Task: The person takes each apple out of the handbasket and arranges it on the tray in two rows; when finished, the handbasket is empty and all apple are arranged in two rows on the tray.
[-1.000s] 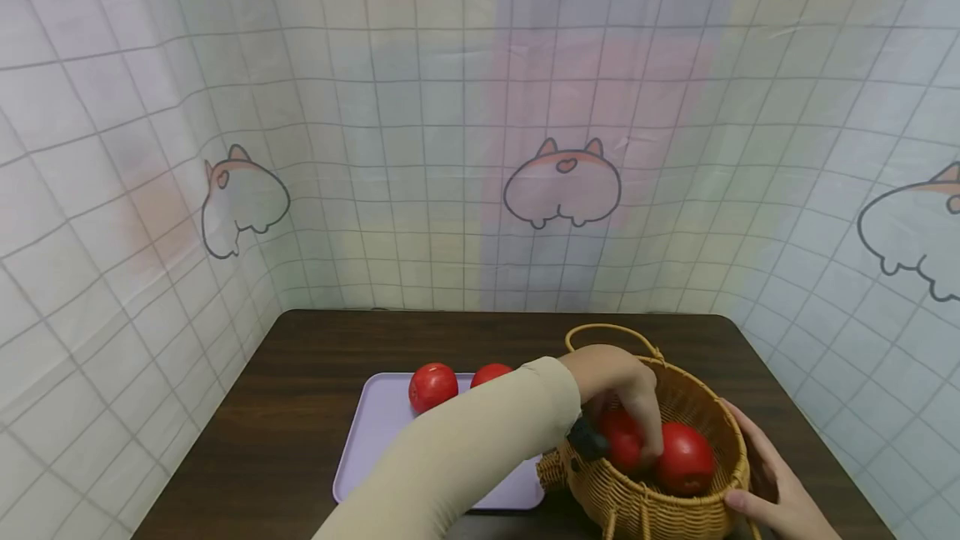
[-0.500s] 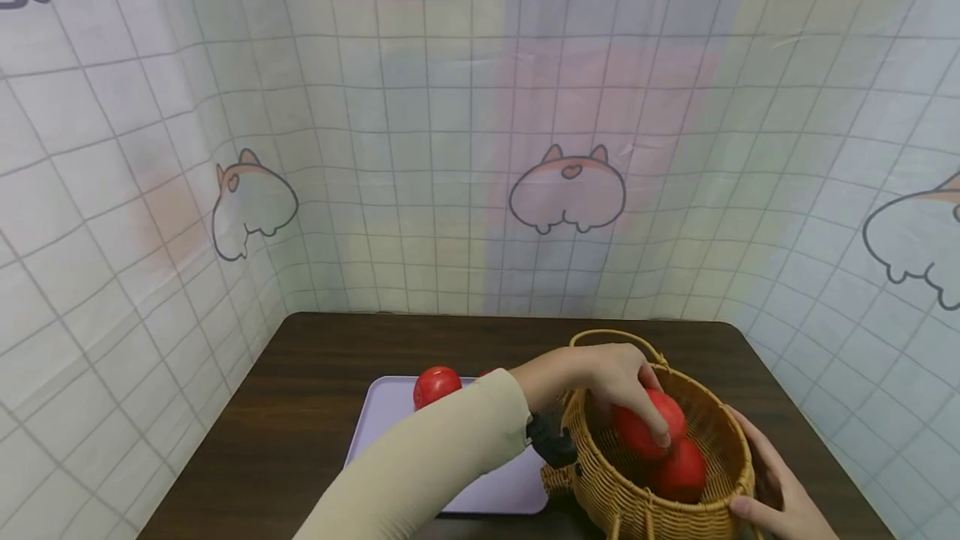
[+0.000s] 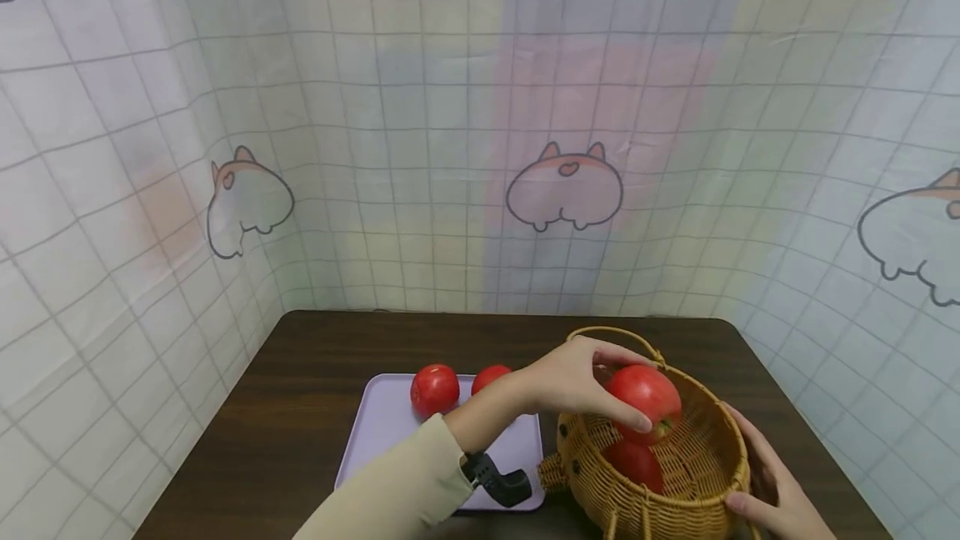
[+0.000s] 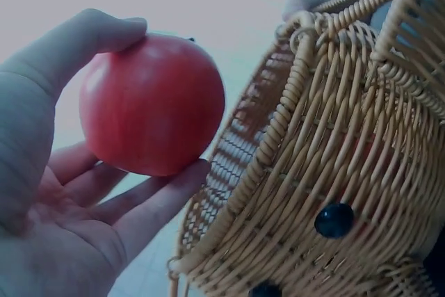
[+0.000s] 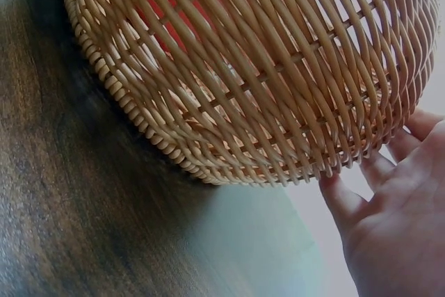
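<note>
My left hand [image 3: 570, 377] holds a red apple [image 3: 647, 402] between thumb and fingers, over the opening of the wicker basket [image 3: 675, 515]. In the left wrist view, the apple [image 4: 154, 106] sits between the thumb on top and the fingers below, beside the basket's rim. A second red apple [image 3: 636, 465] lies inside the basket, partly hidden by the held one. My right hand [image 3: 780, 482] grips the basket's right side, its thumb at the rim. In the right wrist view, the fingertips [image 5: 337, 189] touch the woven wall.
A pale purple tray [image 3: 382, 432] lies left of the basket, bearing two red apples [image 3: 435, 390] near its back edge. My left forearm crosses the tray. The basket has a raised handle [image 3: 611, 329] at the back. A dark wooden table [image 3: 262, 423] lies beneath everything, before a patterned curtain.
My left hand has come up from inside the basket with an apple, moving up and slightly left. The other apple in the basket has shifted left. The right hand stays on the basket.
</note>
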A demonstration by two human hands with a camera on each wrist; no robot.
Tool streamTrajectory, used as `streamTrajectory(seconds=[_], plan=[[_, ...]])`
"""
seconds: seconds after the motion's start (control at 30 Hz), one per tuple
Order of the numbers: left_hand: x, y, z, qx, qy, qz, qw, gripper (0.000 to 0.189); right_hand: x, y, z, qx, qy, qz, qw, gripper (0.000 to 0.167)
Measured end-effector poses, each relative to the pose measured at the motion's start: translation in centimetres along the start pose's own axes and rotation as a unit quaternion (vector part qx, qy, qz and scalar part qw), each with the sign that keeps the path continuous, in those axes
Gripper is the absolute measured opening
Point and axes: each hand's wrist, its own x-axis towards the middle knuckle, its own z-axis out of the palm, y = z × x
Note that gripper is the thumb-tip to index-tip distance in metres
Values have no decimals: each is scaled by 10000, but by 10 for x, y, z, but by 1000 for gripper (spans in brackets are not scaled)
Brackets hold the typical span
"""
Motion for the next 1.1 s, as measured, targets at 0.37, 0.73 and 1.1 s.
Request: streamTrajectory(seconds=[0.37,0.73,1.1], plan=[[-55,-13,-23,-661,1165,626,9890,68,1,-4,2,-43,-5,-530,9986,96],[-112,-45,-45,-708,2172,235,9733,72,0,-7,4,-43,65,-447,9990,96],[-146,-109,-28,-871,2336,-119,9684,74,-2,-9,6,84,37,-534,9985,95]])
